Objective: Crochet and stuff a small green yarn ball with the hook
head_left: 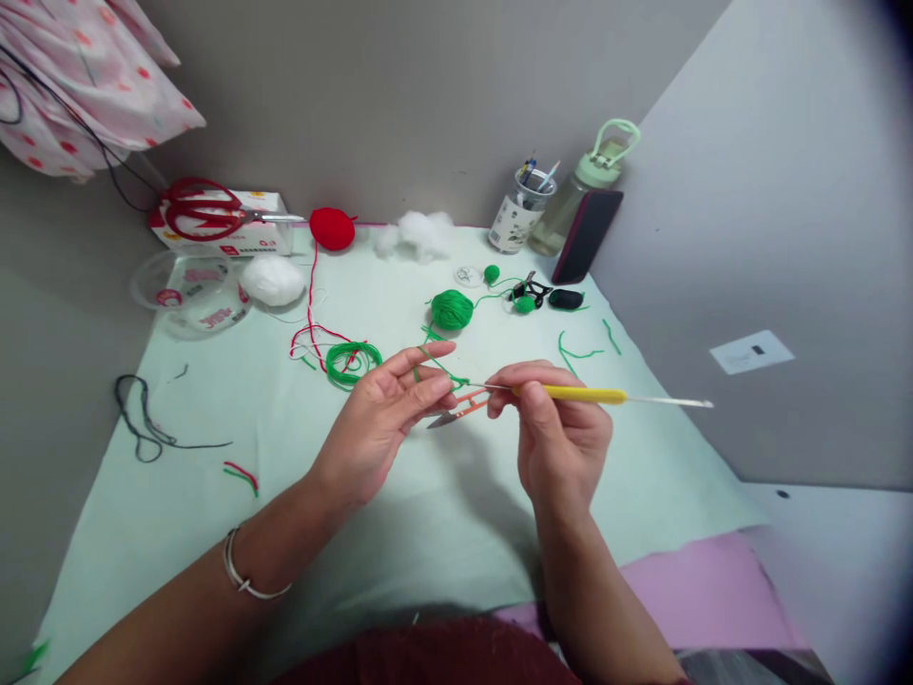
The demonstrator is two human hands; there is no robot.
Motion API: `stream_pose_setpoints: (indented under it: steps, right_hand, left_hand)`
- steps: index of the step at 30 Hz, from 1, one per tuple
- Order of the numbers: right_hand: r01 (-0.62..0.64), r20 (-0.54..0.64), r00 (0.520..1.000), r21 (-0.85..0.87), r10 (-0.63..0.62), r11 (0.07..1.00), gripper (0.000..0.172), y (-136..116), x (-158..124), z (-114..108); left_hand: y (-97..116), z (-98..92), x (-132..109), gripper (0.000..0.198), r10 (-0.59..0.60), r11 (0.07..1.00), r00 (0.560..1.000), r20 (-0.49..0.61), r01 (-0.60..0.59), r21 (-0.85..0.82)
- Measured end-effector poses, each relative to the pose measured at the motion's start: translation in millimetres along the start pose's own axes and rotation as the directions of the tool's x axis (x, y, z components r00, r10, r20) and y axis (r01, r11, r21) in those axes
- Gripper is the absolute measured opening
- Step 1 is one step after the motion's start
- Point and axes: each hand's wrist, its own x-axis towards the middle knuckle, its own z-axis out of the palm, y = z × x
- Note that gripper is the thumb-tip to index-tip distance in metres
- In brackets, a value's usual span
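My right hand is closed round the yellow handle of a crochet hook, its thin metal tip pointing left toward my other hand. Between thumb and fingers, my left hand pinches green yarn, with a strand running over the raised index finger. The hook's tip meets the yarn right by those fingertips. Behind them lies a green yarn ball. Orange-handled snips show beneath the hands, partly hidden. Left of my left hand rests a loose coil of green yarn.
Along the back stand a box with red scissors on it, a red yarn ball, white stuffing, a pen jar, a bottle and a phone. White yarn and plastic lids are at left.
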Motion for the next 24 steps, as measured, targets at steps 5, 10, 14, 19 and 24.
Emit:
stream_pose_setpoints:
  steps: [5, 10, 14, 19, 24]
  right_hand:
    - [-0.134, 0.106, 0.987, 0.148, 0.119, 0.98, 0.015, 4, 2, 1]
    - [-0.015, 0.11, 0.994, -0.01, 0.016, 1.0, 0.016, 3, -1, 4]
    - [0.126, 0.123, 0.987, -0.199, -0.103, 0.972, 0.02, 2, -6, 5]
    - [0.469, 0.283, 0.883, -0.57, -0.375, 0.674, 0.042, 9, -18, 4]
    - [0.208, 0.062, 0.978, -0.291, -0.199, 0.934, 0.022, 6, -5, -3]
  left_hand:
    - [-9, -0.3, -1, 0.032, 0.038, 0.996, 0.998, 0.057, -0.043, 0.081]
    - [-12, -0.4, -2, 0.032, 0.047, 0.991, 0.997, 0.064, -0.055, 0.12]
    - [-10, 0.1, -1, 0.033, 0.047, 0.996, 0.999, 0.026, -0.049, 0.08]
    - [-14, 2.0, -3, 0.046, -0.059, 0.997, 0.997, 0.05, 0.061, -0.046]
    - [-9, -1.6, 0, 0.028, -0.136, 0.978, 0.987, 0.088, 0.147, -0.148]
